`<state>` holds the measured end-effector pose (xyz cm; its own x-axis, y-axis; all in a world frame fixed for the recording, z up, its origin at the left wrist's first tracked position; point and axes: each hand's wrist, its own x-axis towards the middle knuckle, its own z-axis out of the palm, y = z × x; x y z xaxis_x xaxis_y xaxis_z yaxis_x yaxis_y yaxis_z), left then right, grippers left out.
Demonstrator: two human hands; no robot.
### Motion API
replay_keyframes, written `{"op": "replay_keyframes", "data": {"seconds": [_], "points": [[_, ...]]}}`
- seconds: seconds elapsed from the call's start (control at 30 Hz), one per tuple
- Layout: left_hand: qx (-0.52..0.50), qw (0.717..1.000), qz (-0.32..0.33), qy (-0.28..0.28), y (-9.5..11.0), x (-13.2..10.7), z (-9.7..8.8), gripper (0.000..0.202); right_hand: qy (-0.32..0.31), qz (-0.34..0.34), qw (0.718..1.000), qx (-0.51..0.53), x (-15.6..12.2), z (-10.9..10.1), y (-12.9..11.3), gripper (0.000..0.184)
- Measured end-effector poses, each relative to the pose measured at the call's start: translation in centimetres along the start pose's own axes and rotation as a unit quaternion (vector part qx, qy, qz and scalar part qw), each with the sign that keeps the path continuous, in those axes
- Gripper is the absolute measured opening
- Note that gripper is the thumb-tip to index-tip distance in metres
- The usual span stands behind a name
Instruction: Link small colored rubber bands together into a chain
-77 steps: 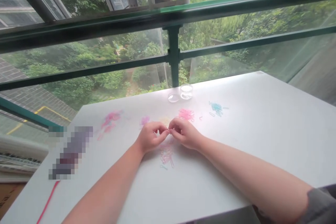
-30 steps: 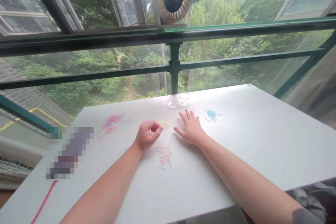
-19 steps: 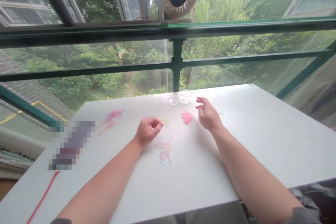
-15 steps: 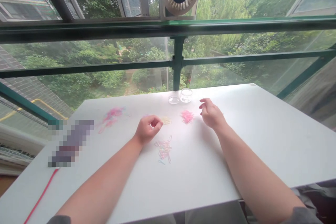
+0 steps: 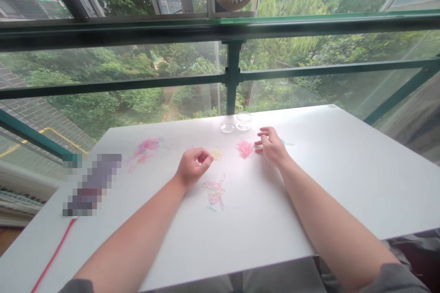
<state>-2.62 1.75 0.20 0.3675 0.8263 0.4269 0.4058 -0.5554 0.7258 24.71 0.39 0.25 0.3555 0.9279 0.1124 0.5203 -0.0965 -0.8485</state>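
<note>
Small piles of thin coloured loops lie on a white table (image 5: 343, 178). My left hand (image 5: 191, 166) rests on the table curled into a loose fist; what it holds, if anything, is hidden. Just beyond it is a yellow pile (image 5: 217, 153). A mixed pastel pile (image 5: 215, 191) lies close in front of it. My right hand (image 5: 271, 145) hovers low with its fingers bent and apart, right of a bright pink pile (image 5: 245, 148). It covers most of a blue pile (image 5: 284, 142).
A small clear round jar (image 5: 244, 120) and its lid (image 5: 227, 127) stand at the table's far edge. A pink and blue pile (image 5: 145, 149) lies far left. A red cord (image 5: 51, 256) runs off the near left corner. A green railing (image 5: 229, 73) with glass stands behind.
My hands were pinched together at first, then parted. My right hand moved right, past the pink pile to the blue one. My left hand stayed curled in place.
</note>
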Motion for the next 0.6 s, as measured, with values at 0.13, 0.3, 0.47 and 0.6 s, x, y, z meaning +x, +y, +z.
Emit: {"op": "replay_keyframes", "data": {"seconds": [0.13, 0.3, 0.47, 0.6], "points": [[0.003, 1.0, 0.006, 0.006, -0.1, 0.0, 0.0, 0.021, 0.014, 0.018, 1.0, -0.018, 0.3, -1.4, -0.1, 0.036], [0.005, 1.0, 0.008, 0.004, -0.3, 0.0, 0.0, 0.022, -0.054, 0.022, 0.992, -0.115, 0.4, -3.0, 0.0, 0.025], [0.005, 1.0, 0.011, 0.007, -0.3, -0.1, 0.0, 0.021, -0.169, -0.016, 0.965, -0.197, -0.5, -3.4, -0.9, 0.017], [0.001, 1.0, 0.009, 0.005, -0.3, -0.1, 0.0, 0.021, -0.239, -0.044, 0.944, -0.224, -1.2, -3.3, -1.4, 0.021]]}}
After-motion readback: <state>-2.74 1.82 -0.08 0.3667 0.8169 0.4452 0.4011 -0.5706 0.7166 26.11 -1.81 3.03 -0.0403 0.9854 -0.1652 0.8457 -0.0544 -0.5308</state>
